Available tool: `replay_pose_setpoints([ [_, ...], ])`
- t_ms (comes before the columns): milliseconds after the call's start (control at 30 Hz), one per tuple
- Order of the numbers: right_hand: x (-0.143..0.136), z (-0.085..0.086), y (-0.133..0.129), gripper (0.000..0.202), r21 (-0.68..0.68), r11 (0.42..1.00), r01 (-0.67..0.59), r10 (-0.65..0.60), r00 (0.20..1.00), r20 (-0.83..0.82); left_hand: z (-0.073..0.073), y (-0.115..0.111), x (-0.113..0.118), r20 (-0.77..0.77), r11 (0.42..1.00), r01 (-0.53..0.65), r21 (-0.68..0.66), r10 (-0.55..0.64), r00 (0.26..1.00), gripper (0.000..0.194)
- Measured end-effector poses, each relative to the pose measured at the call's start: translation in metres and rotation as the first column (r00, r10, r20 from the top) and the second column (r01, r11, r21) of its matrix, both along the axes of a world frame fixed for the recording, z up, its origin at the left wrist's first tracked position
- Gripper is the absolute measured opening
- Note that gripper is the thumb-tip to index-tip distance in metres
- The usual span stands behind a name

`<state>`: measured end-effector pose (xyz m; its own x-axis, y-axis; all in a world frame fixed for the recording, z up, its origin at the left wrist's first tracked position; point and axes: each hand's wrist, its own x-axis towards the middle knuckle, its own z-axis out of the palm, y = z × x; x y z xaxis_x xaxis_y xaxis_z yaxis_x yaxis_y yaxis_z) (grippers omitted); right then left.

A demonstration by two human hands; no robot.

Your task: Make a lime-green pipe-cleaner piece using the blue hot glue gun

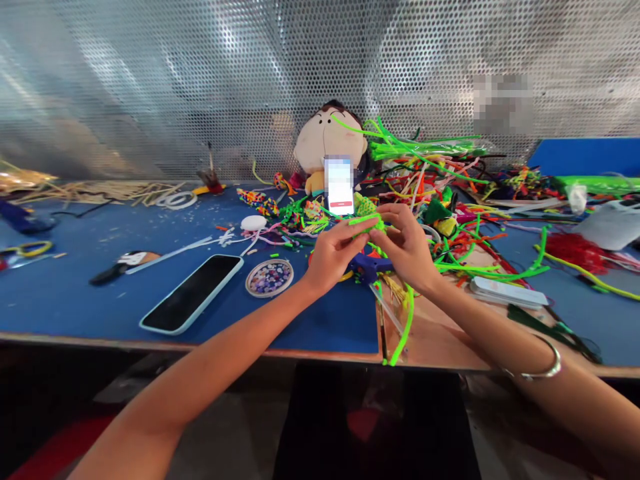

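Bright green pipe cleaners (pixel 371 223), bent into a small bundle, are pinched between my two hands above the table. My left hand (pixel 334 252) grips the bundle from the left with thumb and fingers. From the right, my right hand (pixel 407 247) closes on the same piece, its fingertips meeting it near the top. Just below the hands lies a dark blue tool (pixel 370 268), perhaps a glue gun, partly covered by them. A long green pipe cleaner (pixel 406 327) hangs down toward the table's front edge.
A large phone (pixel 193 293) and a round dish of beads (pixel 269 278) lie on the left. A lit phone (pixel 340 187) leans on a plush doll (pixel 327 137) at the back. Green pipe cleaners (pixel 425 148) are heaped at the right, near a white case (pixel 509 292).
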<state>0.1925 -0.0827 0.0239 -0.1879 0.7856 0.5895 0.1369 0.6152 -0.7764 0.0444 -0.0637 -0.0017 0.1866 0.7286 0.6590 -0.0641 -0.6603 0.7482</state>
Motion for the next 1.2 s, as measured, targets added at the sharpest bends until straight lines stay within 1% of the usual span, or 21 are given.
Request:
replay_pose_setpoints([
  [133,-0.0001,-0.0025,0.0022,0.029,-0.018,0.999,-0.039,0.039,0.999,-0.013,0.0011,-0.0004,0.0,-0.015,0.998,-0.06,0.012,0.061,0.998,0.024],
  [233,0.0002,-0.0039,0.0025,0.031,-0.036,0.997,-0.062,0.063,0.998,0.011,0.0009,0.0009,-0.0004,-0.021,0.995,-0.097,0.015,0.097,0.995,0.023],
  [400,0.0001,-0.0043,-0.0001,0.04,0.01,0.995,-0.099,0.098,0.991,0.093,-0.002,0.0053,-0.0022,0.021,0.989,-0.147,-0.007,0.147,0.989,0.022],
  [500,0.0,-0.0031,-0.0008,0.042,-0.018,0.998,-0.059,0.061,0.995,0.083,-0.0031,0.0058,-0.0022,0.031,0.99,-0.135,-0.032,0.136,0.99,0.022],
  [667,0.0002,-0.0033,0.0022,0.037,-0.101,0.995,-0.021,0.019,1.0,-0.019,-0.0026,0.0022,0.0007,0.039,0.997,-0.062,-0.046,0.064,0.997,0.022],
  [733,-0.0001,-0.0042,0.0034,0.036,-0.094,0.996,0.01,-0.013,1.0,-0.027,-0.0016,0.0004,0.0018,0.042,0.998,-0.044,-0.049,0.046,0.998,0.023],
  [867,-0.0009,-0.0049,0.0041,0.031,-0.035,0.997,0.073,-0.073,0.997,-0.007,0.0009,-0.0018,0.0026,0.069,0.996,0.005,-0.093,0.001,0.998,0.023],
  [1000,-0.0001,-0.0053,0.0047,0.03,-0.017,0.997,0.073,-0.074,0.997,-0.012,0.0023,-0.0019,0.0015,0.083,0.986,0.048,-0.158,-0.035,0.996,0.03],
  [1100,0.0011,-0.0057,0.0054,0.028,-0.022,0.998,0.063,-0.063,0.998,-0.015,0.0023,-0.0013,0.0007,0.094,0.979,0.039,-0.199,-0.021,0.995,0.037],
  [1200,0.0016,-0.0059,0.0056,0.024,-0.006,0.998,0.059,-0.06,0.998,-0.008,0.0019,-0.0007,0.0008,0.115,0.974,0.039,-0.222,-0.014,0.993,0.038],
])
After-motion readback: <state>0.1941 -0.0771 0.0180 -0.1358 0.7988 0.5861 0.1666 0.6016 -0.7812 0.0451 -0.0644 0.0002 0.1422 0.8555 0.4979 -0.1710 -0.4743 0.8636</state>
